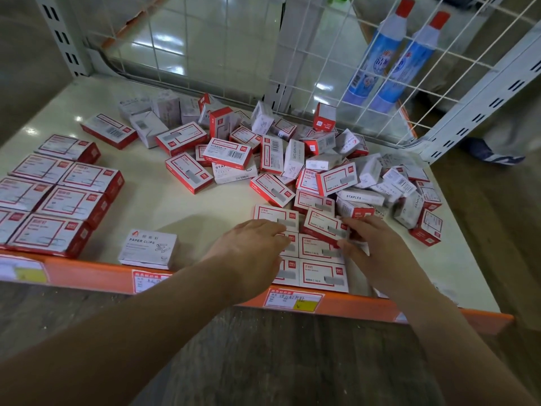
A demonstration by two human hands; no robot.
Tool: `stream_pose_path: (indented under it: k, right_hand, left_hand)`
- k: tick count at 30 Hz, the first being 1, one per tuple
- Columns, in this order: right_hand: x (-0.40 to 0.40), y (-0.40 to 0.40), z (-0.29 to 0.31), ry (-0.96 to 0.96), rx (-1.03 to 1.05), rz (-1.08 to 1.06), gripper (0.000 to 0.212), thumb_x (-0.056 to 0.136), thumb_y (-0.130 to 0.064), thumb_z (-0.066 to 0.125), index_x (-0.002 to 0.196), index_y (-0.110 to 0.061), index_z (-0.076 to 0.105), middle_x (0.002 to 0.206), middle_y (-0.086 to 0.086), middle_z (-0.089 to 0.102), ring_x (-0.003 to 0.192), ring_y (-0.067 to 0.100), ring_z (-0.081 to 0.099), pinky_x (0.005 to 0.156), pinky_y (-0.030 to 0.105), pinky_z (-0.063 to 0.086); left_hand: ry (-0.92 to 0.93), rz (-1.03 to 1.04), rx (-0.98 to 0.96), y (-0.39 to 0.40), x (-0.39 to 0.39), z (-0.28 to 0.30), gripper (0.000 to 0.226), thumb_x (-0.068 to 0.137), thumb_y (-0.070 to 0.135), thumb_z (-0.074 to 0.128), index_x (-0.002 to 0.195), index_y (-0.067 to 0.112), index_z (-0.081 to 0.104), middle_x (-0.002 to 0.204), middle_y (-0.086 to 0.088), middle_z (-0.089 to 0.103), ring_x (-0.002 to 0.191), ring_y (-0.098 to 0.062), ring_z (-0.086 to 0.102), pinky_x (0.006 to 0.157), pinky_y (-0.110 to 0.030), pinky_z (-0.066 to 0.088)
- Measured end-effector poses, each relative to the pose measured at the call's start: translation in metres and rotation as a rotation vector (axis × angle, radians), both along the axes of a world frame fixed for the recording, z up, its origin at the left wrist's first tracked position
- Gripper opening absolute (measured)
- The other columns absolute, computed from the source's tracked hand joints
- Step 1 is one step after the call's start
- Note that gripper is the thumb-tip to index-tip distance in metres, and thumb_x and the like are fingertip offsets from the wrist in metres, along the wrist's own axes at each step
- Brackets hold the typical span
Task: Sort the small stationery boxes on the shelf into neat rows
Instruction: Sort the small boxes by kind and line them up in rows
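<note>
Both hands work glossy rectangular cardboard: right hand [377, 244] grip pinches a tilted staple box [323, 227], left hand [248, 244] rests flat, fingers straight.

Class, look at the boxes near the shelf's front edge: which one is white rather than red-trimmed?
The box marked PAPER CLIPS, lying alone left of the left hand. It is plain white; the neat rows beside it carry red borders.

Two blue glue bottles [383, 54], one white paper-clips box [149, 249], two hands [251, 247].
</note>
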State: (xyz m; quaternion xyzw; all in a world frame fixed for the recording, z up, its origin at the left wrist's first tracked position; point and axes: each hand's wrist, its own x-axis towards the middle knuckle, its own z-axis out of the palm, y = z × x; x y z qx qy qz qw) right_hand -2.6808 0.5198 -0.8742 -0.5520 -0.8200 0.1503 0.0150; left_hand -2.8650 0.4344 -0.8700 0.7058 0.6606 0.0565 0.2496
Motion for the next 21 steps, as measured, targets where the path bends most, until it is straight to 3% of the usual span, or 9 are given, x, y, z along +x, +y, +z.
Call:
stream_pose_path:
  k: [5,12,21]
  right_hand:
    - [0.006,0.006,0.002,0.036,0.003,0.008,0.042,0.092,-0.023,0.053,0.133,-0.018,0.047,0.133,-0.002,0.047,0.118,0.014,0.049,0.087,0.015,0.035]
    - [0.009,0.012,0.005,0.023,-0.003,-0.029,0.041,0.093,-0.021,0.052,0.133,-0.016,0.048,0.134,0.002,0.048,0.118,0.018,0.05,0.095,0.024,0.04]
    - [0.002,0.01,0.008,0.018,0.105,0.148,0.035,0.091,-0.015,0.055,0.125,-0.012,0.052,0.129,0.004,0.049,0.118,0.016,0.045,0.089,0.009,0.028]
  left_hand:
    - [-0.003,-0.003,-0.009,0.0,0.0,0.0,0.048,0.097,0.029,0.044,0.143,0.031,0.031,0.152,0.011,0.026,0.139,-0.014,0.025,0.11,-0.034,0.029]
    - [-0.004,-0.001,-0.014,0.001,0.0,-0.002,0.049,0.096,0.027,0.046,0.143,0.031,0.032,0.152,0.01,0.026,0.14,-0.016,0.023,0.11,-0.036,0.029]
    - [0.019,-0.014,0.029,0.005,0.002,-0.002,0.044,0.095,0.03,0.048,0.139,0.029,0.038,0.145,0.01,0.038,0.132,-0.015,0.035,0.106,-0.033,0.035]
